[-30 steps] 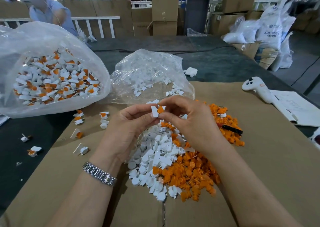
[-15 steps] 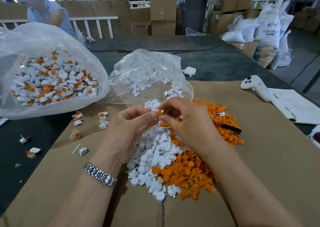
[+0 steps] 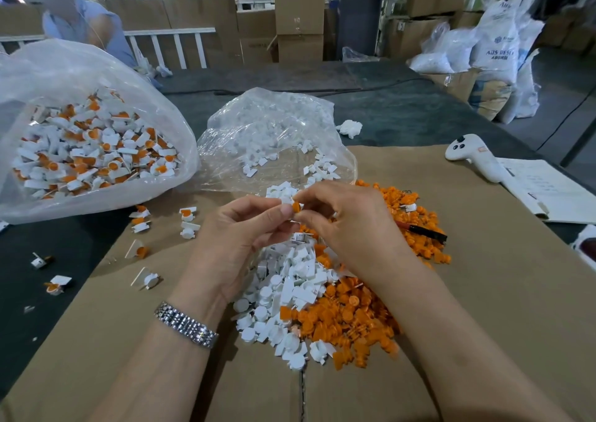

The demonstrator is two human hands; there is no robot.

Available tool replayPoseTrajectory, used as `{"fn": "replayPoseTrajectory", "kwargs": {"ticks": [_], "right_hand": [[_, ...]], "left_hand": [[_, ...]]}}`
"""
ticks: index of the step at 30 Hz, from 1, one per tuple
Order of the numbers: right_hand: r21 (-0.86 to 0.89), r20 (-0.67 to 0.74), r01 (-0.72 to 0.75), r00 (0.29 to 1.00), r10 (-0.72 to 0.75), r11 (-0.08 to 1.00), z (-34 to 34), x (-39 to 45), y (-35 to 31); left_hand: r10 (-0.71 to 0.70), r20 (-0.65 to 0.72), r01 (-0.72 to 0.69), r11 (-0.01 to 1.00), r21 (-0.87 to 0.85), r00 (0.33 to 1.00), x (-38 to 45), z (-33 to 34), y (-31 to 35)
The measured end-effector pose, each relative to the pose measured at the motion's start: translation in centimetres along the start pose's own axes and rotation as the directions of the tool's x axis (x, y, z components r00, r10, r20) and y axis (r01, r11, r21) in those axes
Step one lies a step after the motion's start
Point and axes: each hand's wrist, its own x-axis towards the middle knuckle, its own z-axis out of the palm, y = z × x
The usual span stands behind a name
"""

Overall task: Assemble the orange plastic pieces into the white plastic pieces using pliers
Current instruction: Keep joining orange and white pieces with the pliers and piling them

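My left hand (image 3: pixel 238 241) pinches a small white piece (image 3: pixel 285 200) between thumb and fingers above the middle of the cardboard. My right hand (image 3: pixel 348 228) presses an orange piece (image 3: pixel 296 207) against it with the fingertips. Below the hands lie a heap of loose white pieces (image 3: pixel 283 292) and a heap of orange pieces (image 3: pixel 351 321). More orange pieces (image 3: pixel 416 218) spread to the right, with a dark-handled tool, perhaps the pliers (image 3: pixel 425 233), lying on them, untouched.
A big clear bag of assembled pieces (image 3: pixel 90 150) stands at the left. A smaller clear bag of white pieces (image 3: pixel 274 137) sits behind the hands. A few assembled pieces (image 3: pixel 187 218) are scattered left. A white controller (image 3: pixel 474 157) and papers (image 3: pixel 548 189) lie right. A person (image 3: pixel 77 18) stands far left.
Both hands stayed together over the heap. The white piece, plainly visible a second ago, is now mostly covered by my fingers, and the orange piece sits pressed closer against it.
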Motion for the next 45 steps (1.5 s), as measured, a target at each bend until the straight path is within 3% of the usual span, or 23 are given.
{"fn": "replayPoseTrajectory", "kwargs": {"ticks": [7,10,13,16,18,20,26,30,35,45], "right_hand": [[-0.001,0.056,0.0,0.998,0.0,1.0,0.1,0.0,-0.1],[-0.003,0.033,-0.093,0.995,0.093,0.996,-0.6,0.3,0.4],[-0.309,-0.017,-0.279,0.958,0.288,0.909,-2.2,0.4,2.0],[-0.536,0.111,-0.432,0.816,0.568,0.726,-3.3,0.1,3.8],[-0.582,0.192,-0.42,0.761,0.62,0.697,-3.3,-0.1,4.2],[-0.598,0.205,-0.383,0.776,0.596,0.704,-3.0,-0.1,4.1],[-0.531,0.205,-0.372,0.815,0.541,0.762,-3.4,0.2,3.0],[-0.215,0.269,-0.441,0.831,0.487,0.871,-4.7,0.8,0.9],[-0.002,0.535,-0.528,0.717,0.447,0.849,-4.9,1.3,-2.4],[-0.073,0.59,-0.501,0.676,0.442,0.862,-2.8,1.4,-4.8]], "left_hand": [[-0.039,-0.002,0.039,0.999,0.001,0.999,0.1,-0.2,0.1],[-0.062,-0.033,0.06,0.996,-0.062,0.998,0.2,0.0,0.1],[-0.085,-0.057,0.079,0.992,-0.103,0.995,0.3,-0.1,0.2],[-0.092,-0.07,0.085,0.991,-0.102,0.993,0.3,-0.1,0.2],[-0.091,-0.081,0.083,0.991,-0.102,0.993,0.4,-0.2,0.2],[-0.09,-0.089,0.081,0.992,-0.1,0.992,0.4,-0.2,0.2],[-0.073,-0.112,0.062,0.993,-0.104,0.991,0.4,-0.4,0.3],[-0.049,-0.118,0.034,0.991,-0.127,0.992,0.3,-0.8,0.3],[-0.018,-0.112,-0.004,0.981,-0.195,0.994,0.4,-0.9,0.6],[-0.001,-0.161,-0.037,0.972,-0.233,0.987,0.3,-0.9,0.8]]}}
